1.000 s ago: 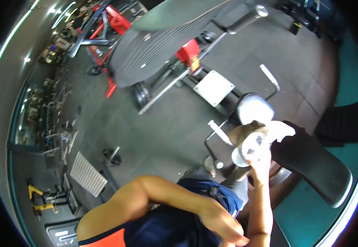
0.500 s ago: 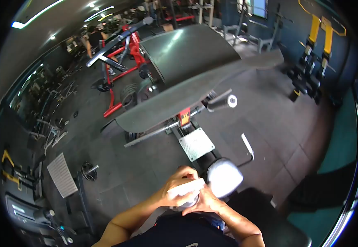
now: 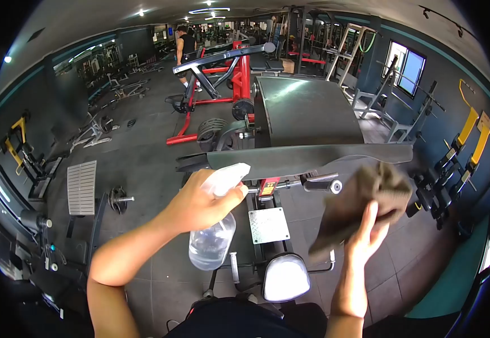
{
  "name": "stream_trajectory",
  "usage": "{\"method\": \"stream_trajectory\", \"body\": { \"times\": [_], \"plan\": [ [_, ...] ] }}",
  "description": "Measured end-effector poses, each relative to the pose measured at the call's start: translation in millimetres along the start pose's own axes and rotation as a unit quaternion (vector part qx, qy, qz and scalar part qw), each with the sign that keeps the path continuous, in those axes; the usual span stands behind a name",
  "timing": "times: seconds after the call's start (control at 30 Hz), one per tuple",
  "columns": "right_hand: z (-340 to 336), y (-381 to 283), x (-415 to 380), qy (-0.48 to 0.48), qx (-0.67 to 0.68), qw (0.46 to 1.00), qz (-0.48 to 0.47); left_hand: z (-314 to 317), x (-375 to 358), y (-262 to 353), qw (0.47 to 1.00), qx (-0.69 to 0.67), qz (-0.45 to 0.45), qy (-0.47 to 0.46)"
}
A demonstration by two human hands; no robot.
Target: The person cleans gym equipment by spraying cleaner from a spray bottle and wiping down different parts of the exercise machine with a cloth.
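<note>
My left hand (image 3: 202,203) is wrapped round the neck of a clear spray bottle (image 3: 211,242) with a white trigger head; the bottle holds clear liquid. A dark brown cloth (image 3: 363,205) hangs from my right hand (image 3: 367,236), its edges blurred by motion. Both hands are raised in front of a padded exercise bench, whose long dark pad (image 3: 307,158) runs across the view. Behind that lies a wider dark pad (image 3: 312,112). Neither the bottle nor the cloth appears to touch the pads.
Below the pads are a metal foot plate (image 3: 268,225), a roller handle (image 3: 321,186) and a small glare-lit seat (image 3: 286,278). A red-framed machine (image 3: 242,79) stands beyond, with a person (image 3: 186,45) behind it. A ribbed plate (image 3: 81,188) is at left.
My hands were together low near my body and are now apart and raised. The cloth has come into view in my right hand. My view has tilted up and levelled.
</note>
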State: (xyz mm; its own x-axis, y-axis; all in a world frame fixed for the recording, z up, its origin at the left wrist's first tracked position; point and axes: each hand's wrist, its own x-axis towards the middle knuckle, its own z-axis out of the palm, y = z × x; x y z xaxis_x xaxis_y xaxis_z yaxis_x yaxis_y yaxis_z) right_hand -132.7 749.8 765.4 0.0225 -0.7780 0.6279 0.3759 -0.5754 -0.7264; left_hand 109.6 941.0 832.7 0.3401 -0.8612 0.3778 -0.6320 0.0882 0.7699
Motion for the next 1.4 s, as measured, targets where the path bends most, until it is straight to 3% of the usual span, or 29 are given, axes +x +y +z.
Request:
{"method": "stream_trajectory", "body": {
  "times": [0.07, 0.1, 0.13, 0.2, 0.23, 0.27, 0.3, 0.37, 0.47, 0.5, 0.53, 0.57, 0.67, 0.73, 0.8, 0.87, 0.9, 0.97, 1.03, 1.1, 1.2, 1.27, 1.3, 1.37, 1.4],
  "plan": [
    [32, -8, 29, -0.075, -0.035, 0.996, -0.029, 3, 6, 8, 0.998, -0.02, -0.054, -0.033],
    [45, -6, 43, -0.136, -0.093, 0.986, -0.012, 2, 13, 14, 0.981, -0.029, -0.176, -0.079],
    [58, -1, 56, -0.195, -0.15, 0.969, 0.002, 5, 17, 12, 0.981, -0.049, -0.177, -0.063],
    [90, 28, 72, -0.257, -0.128, 0.958, -0.011, 9, 25, 4, 0.98, -0.088, -0.177, -0.038],
    [96, 25, 78, -0.316, -0.238, 0.915, 0.084, 2, 29, 8, 0.966, -0.112, -0.208, -0.102],
    [103, 14, 73, -0.32, -0.19, 0.928, -0.017, 0, 30, 7, 0.969, -0.099, -0.205, -0.095],
    [102, 6, 75, -0.345, -0.208, 0.916, -0.002, -1, 29, 4, 0.971, -0.087, -0.203, -0.087],
    [108, 7, 71, -0.349, -0.284, 0.892, -0.04, -6, 23, 4, 0.983, -0.072, -0.157, -0.059],
    [140, 25, 40, -0.295, -0.442, 0.828, -0.181, -26, -7, 12, 0.992, -0.04, -0.098, -0.069],
    [157, 22, 23, -0.314, -0.441, 0.812, -0.218, -30, -22, 4, 0.999, 0.001, -0.01, -0.047],
    [173, 19, 7, -0.33, -0.438, 0.796, -0.256, -43, -40, 12, 0.995, 0.002, -0.011, -0.096],
    [190, 15, -10, -0.346, -0.435, 0.778, -0.293, -40, -61, 4, 0.997, -0.013, 0.062, -0.032],
    [177, 11, -8, -0.353, -0.421, 0.792, -0.265, -49, -127, -26, 0.999, -0.01, 0.011, -0.033],
    [143, 30, 16, -0.253, -0.473, 0.795, -0.283, -53, -165, -52, 0.996, -0.021, -0.073, -0.055],
    [122, 49, 58, -0.342, -0.559, 0.738, -0.161, -48, -195, -78, 0.992, -0.04, -0.106, -0.053],
    [157, 50, 23, -0.247, -0.592, 0.662, -0.388, -36, -215, -103, 0.995, -0.054, -0.083, -0.022],
    [192, 17, 2, -0.336, -0.583, 0.672, -0.309, -33, -220, -108, 0.994, -0.055, -0.094, -0.022],
    [221, 7, -26, -0.325, -0.465, 0.769, -0.293, -30, -224, -112, 0.992, -0.05, -0.11, -0.026],
    [214, 0, -20, -0.336, -0.37, 0.818, -0.284, -30, -231, -112, 0.99, -0.054, -0.126, -0.025],
    [175, 5, 5, -0.336, -0.485, 0.787, -0.182, -30, -237, -117, 0.992, -0.045, -0.116, -0.002],
    [144, 31, 37, -0.295, -0.563, 0.722, -0.273, -26, -243, -120, 0.995, -0.016, -0.09, 0.032],
    [196, -1, 0, -0.379, -0.519, 0.729, -0.237, -24, -233, -113, 0.995, 0.003, -0.095, 0.024],
    [208, 8, -34, -0.285, -0.418, 0.796, -0.332, -20, -223, -111, 0.998, 0.016, -0.065, 0.022],
    [245, 32, -85, -0.208, -0.183, 0.875, -0.398, -6, -203, -100, 0.992, -0.01, -0.114, 0.045],
    [244, 3, -93, -0.224, -0.166, 0.896, -0.345, 4, -192, -92, 0.989, -0.025, -0.14, 0.048]
  ]
}}
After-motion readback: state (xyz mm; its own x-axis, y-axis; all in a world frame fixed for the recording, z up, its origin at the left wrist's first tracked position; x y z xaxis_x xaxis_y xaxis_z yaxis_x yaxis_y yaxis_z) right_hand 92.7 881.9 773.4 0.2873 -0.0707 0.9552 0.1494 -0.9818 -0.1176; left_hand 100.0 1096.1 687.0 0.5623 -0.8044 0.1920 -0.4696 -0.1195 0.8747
